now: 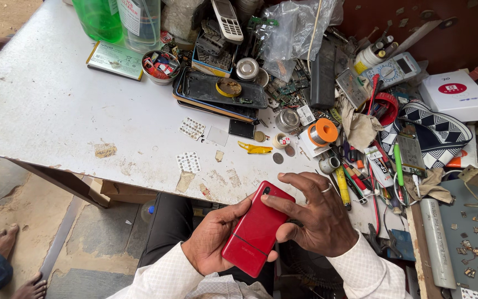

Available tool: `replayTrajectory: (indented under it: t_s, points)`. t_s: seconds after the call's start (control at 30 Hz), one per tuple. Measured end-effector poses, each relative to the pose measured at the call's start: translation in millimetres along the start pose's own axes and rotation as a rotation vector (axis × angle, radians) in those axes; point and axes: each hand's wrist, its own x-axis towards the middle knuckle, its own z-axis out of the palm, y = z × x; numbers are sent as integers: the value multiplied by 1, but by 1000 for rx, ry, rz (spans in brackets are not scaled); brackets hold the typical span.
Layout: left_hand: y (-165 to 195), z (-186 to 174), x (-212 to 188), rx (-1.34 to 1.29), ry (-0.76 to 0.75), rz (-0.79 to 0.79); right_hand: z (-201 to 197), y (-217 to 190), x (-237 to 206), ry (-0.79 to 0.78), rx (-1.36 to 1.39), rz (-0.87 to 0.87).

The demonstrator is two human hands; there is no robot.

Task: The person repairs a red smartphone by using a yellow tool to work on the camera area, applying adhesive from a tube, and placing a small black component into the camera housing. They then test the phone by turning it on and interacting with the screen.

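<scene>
Below, left hand [212, 239] cradles red phone [256, 228]; right hand [312, 217] presses it; white box [456, 95] far right.

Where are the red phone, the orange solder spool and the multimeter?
red phone [256, 230], head view, middle of its back cover.
orange solder spool [323, 133], head view, its orange rim.
multimeter [395, 70], head view, its round dial.

A worn white counter [56, 105] fills most of the view, its surface scratched and stained, with patches of brown residue near the front edge. Daylight falls evenly across it. Behind the counter stands a dark reddish-brown wall [460, 33]. Below the counter's edge lies a floor [23, 199] of sandy earth and grey stone slabs. A flat cardboard box [123, 191] is tucked beneath the counter.
</scene>
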Motion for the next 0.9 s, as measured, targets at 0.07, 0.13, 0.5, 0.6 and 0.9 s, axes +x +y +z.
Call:
replayTrajectory:
  t_s: [0.07,0.13,0.5,0.6,0.9]
  points:
    - [1,0,-1,3,-30,-13,-1,2,1,2,-26,-9]
    - [1,1,-1,21,-36,-23,-3,4,1,14,-27,-2]
    - [-1,9,-1,11,-18,-24,2,4,0,21,-4,66]
    - [0,10,0,37,-35,-11,2,5,2,33,31,81]
    - [1,6,0,20,-53,-17,4,7,7,1,36,62]
